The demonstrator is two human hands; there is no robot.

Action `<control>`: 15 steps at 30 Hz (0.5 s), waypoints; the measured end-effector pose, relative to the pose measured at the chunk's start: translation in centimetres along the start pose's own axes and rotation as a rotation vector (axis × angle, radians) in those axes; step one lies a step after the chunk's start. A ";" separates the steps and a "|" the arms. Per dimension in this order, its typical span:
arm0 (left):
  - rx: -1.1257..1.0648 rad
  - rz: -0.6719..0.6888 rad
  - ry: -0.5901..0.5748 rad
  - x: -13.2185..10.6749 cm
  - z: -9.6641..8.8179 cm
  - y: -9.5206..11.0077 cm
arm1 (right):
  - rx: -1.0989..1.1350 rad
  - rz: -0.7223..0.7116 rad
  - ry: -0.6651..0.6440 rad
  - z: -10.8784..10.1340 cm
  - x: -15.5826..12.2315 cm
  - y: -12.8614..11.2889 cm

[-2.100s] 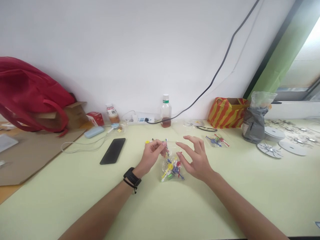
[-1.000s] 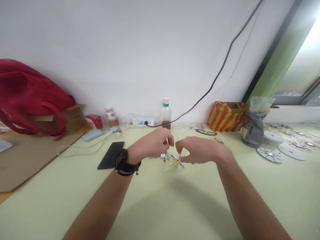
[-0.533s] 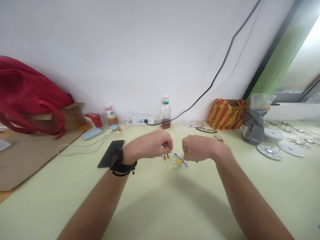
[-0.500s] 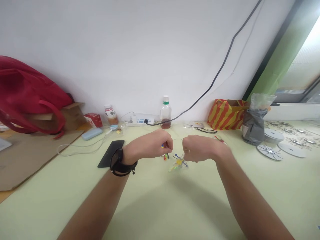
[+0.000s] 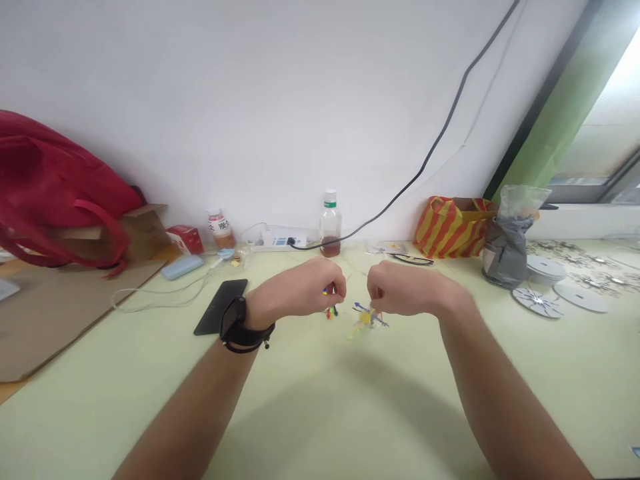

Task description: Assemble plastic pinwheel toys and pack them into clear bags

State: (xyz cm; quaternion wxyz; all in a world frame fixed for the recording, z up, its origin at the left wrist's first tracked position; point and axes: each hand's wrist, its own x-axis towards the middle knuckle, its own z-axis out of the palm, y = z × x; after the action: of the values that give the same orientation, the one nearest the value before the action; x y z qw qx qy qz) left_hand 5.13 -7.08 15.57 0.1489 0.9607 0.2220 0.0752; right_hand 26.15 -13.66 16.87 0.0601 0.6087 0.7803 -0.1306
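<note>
Over the middle of the table, my left hand (image 5: 315, 290) is closed in a pinch, its back toward me and a black watch on the wrist. Small multicoloured arrow-tipped pieces (image 5: 330, 311) in red, blue, yellow and black poke out beneath its fingertips; their full shape is hidden. A short gap to the right, my right hand (image 5: 400, 288) also pinches. From its fingertips hangs a small spidery piece (image 5: 366, 318) with a yellow centre and arms tipped with blue arrows, blurred at the lower edge. The two held things are apart.
A black phone (image 5: 220, 307) lies left of my left wrist. Behind stand a drink bottle (image 5: 331, 227), a power strip (image 5: 280, 241) and a striped bag (image 5: 450, 227). Glasses (image 5: 411, 259) lie behind my right hand; white discs (image 5: 537, 303) lie at right.
My right hand has shifted slightly right and up, carrying the yellow-centred piece, which has turned a little. My left hand has stayed almost in place. The red arrow-tipped thing behind my right wrist is now hidden.
</note>
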 end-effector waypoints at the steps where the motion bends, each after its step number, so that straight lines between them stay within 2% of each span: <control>1: 0.002 0.002 0.003 0.0 0.0 0.0 | 0.016 -0.006 0.018 -0.1 -0.1 0.1; 4: 0.004 0.012 0.014 0.0 -0.1 0.1 | 0.032 -0.009 0.044 -0.3 -0.3 0.4; 9: 0.000 0.018 0.020 0.1 -0.1 0.2 | 0.036 -0.018 -0.020 -0.3 -0.5 0.5; 15: -0.024 0.039 0.027 0.0 -0.3 0.2 | 0.078 -0.111 -0.053 -0.4 -0.7 0.5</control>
State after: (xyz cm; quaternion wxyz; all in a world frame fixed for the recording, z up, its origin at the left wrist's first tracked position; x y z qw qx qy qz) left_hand 5.14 -7.15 15.87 0.1559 0.9618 0.2044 0.0937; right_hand 26.83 -14.13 17.39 0.0495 0.5628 0.8053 -0.1799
